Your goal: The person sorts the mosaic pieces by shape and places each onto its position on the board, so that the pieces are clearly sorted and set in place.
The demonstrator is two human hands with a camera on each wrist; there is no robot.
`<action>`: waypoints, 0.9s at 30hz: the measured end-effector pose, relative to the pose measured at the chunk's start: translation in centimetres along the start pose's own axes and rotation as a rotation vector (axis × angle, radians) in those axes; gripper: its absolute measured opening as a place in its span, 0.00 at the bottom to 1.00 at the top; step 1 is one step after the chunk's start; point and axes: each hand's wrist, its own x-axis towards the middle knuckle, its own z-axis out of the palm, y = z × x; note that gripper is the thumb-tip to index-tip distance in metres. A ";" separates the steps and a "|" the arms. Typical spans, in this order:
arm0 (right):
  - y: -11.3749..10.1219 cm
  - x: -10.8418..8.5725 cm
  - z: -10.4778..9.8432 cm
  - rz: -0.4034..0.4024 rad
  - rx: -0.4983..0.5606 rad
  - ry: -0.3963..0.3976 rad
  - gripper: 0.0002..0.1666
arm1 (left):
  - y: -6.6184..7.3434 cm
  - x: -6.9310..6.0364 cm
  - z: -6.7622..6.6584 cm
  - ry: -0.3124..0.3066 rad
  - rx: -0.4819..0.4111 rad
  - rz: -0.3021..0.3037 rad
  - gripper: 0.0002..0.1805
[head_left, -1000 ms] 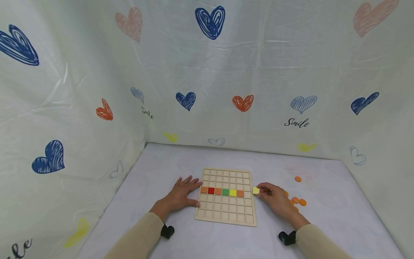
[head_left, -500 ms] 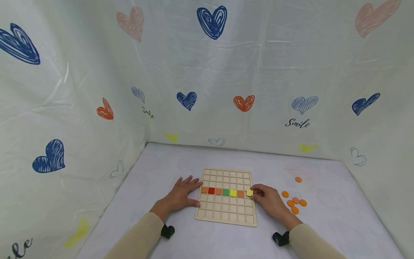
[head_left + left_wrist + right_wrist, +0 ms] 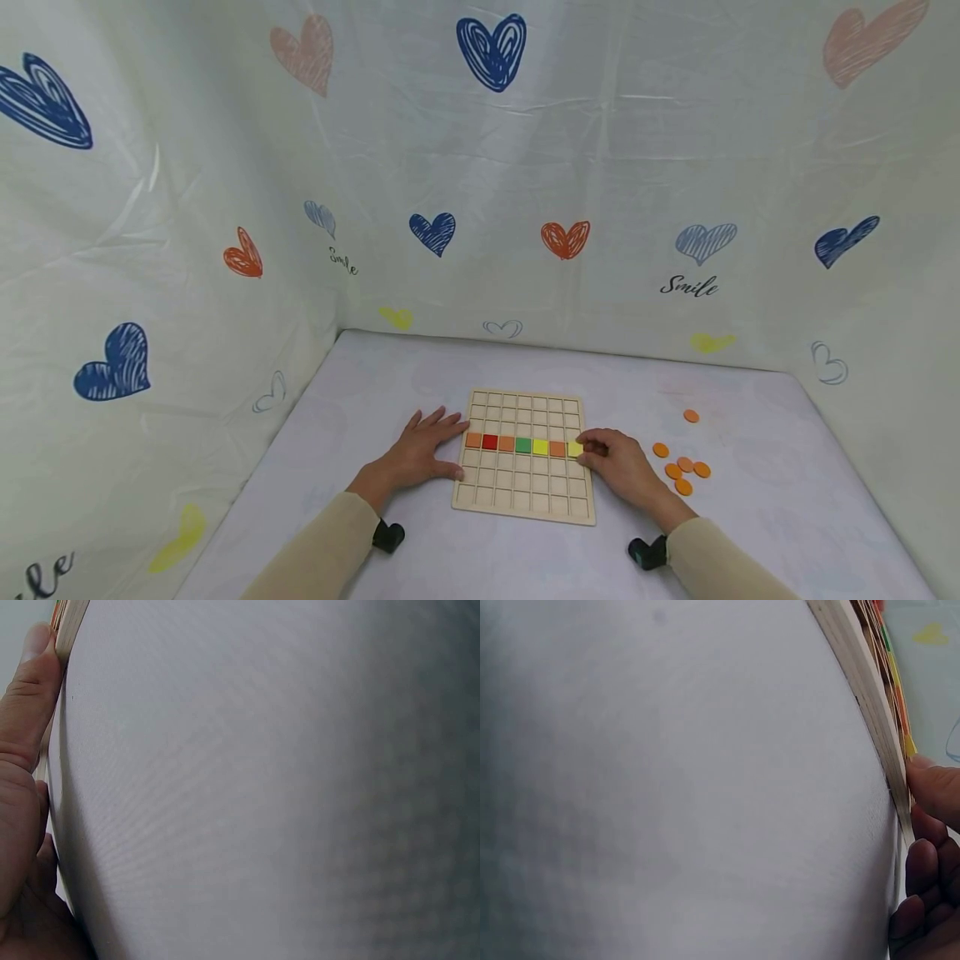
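A wooden grid board [image 3: 522, 504] lies flat on the table. Across one of its rows runs a line of square tiles: orange, red [image 3: 490, 442], orange, green [image 3: 523, 446], yellow and orange. At the right end of that row, my right hand [image 3: 624, 468] pinches a yellow tile [image 3: 574, 449] between thumb and fingers, over the last cell. In the right wrist view the thumb [image 3: 936, 793] touches this tile at the board's edge. My left hand [image 3: 411, 458] rests on the left edge of the board, fingers spread; the left wrist view shows its thumb [image 3: 30, 697] against the side.
Several orange round discs [image 3: 684, 464] lie on the table to the right of my right hand, with one disc [image 3: 691, 416] farther back. A white curtain [image 3: 622, 167] printed with hearts stands behind the table [image 3: 390, 367] and at its sides.
My right hand has moved left with the yellow tile, from beside the board to the row's last cell, and lowered it there. My left hand has stayed in place.
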 end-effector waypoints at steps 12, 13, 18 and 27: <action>-0.2 0.2 -0.1 -0.003 -0.023 -0.021 0.15 | 0.0 -0.1 -0.1 -0.003 -0.015 0.008 0.49; -0.2 0.2 -0.1 -0.001 -0.022 -0.024 0.15 | 0.0 -0.1 -0.1 -0.004 -0.014 0.008 0.49; -0.1 0.1 -0.2 -0.009 -0.012 -0.032 0.15 | 0.0 -0.1 -0.1 -0.002 -0.015 0.010 0.50; -0.2 0.2 -0.1 -0.009 -0.016 -0.015 0.12 | 0.0 -0.1 -0.1 0.001 -0.006 0.004 0.50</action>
